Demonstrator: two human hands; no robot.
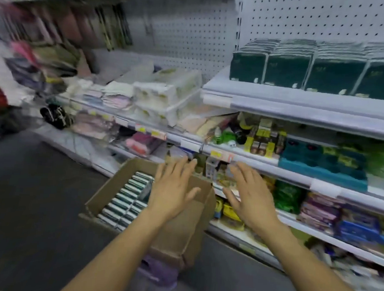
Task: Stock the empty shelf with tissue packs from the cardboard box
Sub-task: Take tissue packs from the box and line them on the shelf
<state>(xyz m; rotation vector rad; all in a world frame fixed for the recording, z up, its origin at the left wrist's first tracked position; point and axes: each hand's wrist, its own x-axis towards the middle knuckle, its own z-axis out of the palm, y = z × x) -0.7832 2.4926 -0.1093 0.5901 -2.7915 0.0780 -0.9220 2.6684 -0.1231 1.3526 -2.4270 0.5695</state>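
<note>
An open cardboard box point(107, 185) stands on the floor by the shelving, its left part filled with rows of dark green tissue packs point(127, 200). My left hand point(172, 189) hovers over the box's right side, fingers spread and straight, holding nothing. My right hand point(248, 198) is held out beside it, in front of the lower shelves, fingers straight and empty. On the upper right shelf point(279, 101) stand several dark green tissue packs point(335, 73) in a row, with more stacked behind them.
White tissue bundles point(167, 94) and soft goods lie on the middle shelf to the left. Green, teal and purple packs point(320, 157) fill the lower right shelves. White pegboard point(306, 17) backs the unit. Dark floor point(26, 191) spreads at the left. The picture is blurred.
</note>
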